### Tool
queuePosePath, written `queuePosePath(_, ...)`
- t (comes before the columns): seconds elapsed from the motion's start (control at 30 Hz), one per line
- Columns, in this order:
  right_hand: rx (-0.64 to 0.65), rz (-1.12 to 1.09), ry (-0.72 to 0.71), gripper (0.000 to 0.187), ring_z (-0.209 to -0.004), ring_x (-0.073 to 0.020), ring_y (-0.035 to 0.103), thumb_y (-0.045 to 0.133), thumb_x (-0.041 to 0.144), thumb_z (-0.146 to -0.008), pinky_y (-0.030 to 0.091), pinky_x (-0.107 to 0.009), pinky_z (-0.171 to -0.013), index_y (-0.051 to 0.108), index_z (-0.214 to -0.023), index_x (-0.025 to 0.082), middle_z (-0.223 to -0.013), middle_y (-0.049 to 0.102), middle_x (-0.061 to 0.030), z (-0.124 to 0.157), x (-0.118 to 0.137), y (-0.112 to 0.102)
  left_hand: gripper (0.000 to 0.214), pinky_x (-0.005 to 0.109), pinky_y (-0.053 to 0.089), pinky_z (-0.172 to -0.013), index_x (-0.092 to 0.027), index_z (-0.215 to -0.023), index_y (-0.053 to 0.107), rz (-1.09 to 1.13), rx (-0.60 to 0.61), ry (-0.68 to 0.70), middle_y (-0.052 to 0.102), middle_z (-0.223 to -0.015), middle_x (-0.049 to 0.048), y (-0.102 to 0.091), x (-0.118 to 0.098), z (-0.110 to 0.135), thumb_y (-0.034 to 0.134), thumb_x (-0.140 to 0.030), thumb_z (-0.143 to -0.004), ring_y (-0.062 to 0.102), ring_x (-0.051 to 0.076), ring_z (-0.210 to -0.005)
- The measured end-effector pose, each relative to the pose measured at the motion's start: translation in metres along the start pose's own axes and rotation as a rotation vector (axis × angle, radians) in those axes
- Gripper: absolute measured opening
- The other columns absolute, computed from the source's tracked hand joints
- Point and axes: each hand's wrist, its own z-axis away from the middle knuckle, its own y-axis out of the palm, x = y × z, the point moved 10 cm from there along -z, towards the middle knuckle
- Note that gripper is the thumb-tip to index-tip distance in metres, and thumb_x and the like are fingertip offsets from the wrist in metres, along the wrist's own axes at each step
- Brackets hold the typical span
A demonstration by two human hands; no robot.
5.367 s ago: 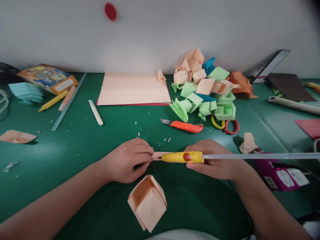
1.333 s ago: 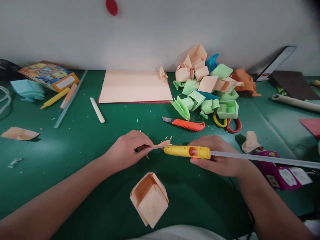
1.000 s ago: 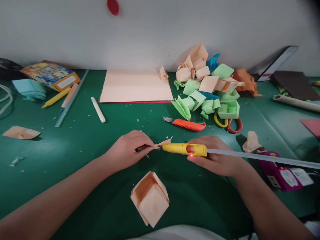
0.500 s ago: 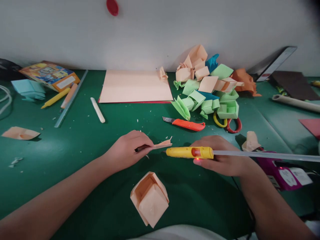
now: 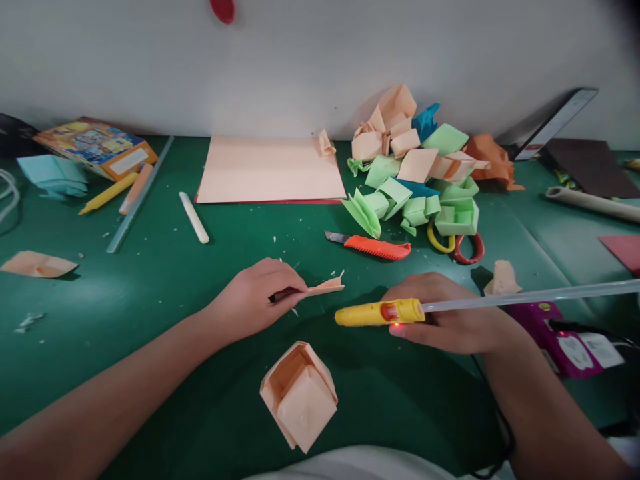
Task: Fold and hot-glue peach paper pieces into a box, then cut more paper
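Note:
Between its thumb and fingers my left hand (image 5: 265, 293) pinches a small folded peach paper piece (image 5: 326, 287), whose free end points right. My right hand (image 5: 440, 310) is closed around a yellow hot glue gun (image 5: 380, 312), with a red light glowing on its underside. A long clear glue stick (image 5: 530, 295) sticks out of the gun's back end to the right. The gun's dark tip points left, just below and apart from the paper piece. Nearer to me a folded peach paper box (image 5: 300, 398) lies on the green table, its opening facing up and left.
An orange utility knife (image 5: 377, 247) with its blade out lies beyond my hands. Folded paper pieces (image 5: 413, 177) are heaped behind scissors (image 5: 469, 249). Peach sheets (image 5: 270, 170) lie against the wall. A purple power strip (image 5: 550, 337) and cable sit right; a chalk-like white stick (image 5: 194, 217) lies left.
The glue gun has tilted, its tip now lower and farther from the paper piece, while the glue stick's far end has risen. My left hand stays nearly still.

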Motion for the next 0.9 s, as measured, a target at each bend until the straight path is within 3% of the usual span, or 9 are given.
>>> queuePosePath(0.3,-0.012,0.007,0.043,0.027,-0.065,-0.0178,0.058,0.051,0.044,-0.104,0.036,-0.031,-0.061,0.06,-0.087,0.025,-0.076,0.065,-0.0005,-0.006,0.002,0.0,0.012,0.026,0.056,-0.074,-0.021,-0.095,0.073,-0.007,0.0,0.018,0.077,-0.089,0.0021,0.001,0.0,0.001,0.062,-0.022,-0.099,0.071,0.015,-0.083)
queuePosePath(0.7,-0.028,0.033,0.072,0.032,-0.07,-0.0177,0.061,0.051,0.05,-0.104,0.035,-0.031,-0.064,0.065,-0.097,0.021,-0.082,0.071,-0.003,-0.007,-0.001,0.002,0.009,0.032,0.05,-0.077,-0.02,-0.095,0.072,-0.168,-0.069,0.164,0.078,-0.092,0.0017,-0.001,-0.011,0.005,0.064,-0.02,-0.099,0.071,0.016,-0.084)
queuePosePath(0.9,-0.013,0.009,0.012,0.03,-0.068,-0.0165,0.058,0.052,0.047,-0.104,0.034,-0.03,-0.064,0.063,-0.092,0.021,-0.078,0.068,-0.002,-0.006,0.004,0.002,0.008,0.032,0.05,-0.081,-0.02,-0.095,0.071,-0.205,-0.083,0.203,0.078,-0.093,0.0021,-0.002,-0.016,0.006,0.064,-0.018,-0.098,0.07,0.016,-0.086)
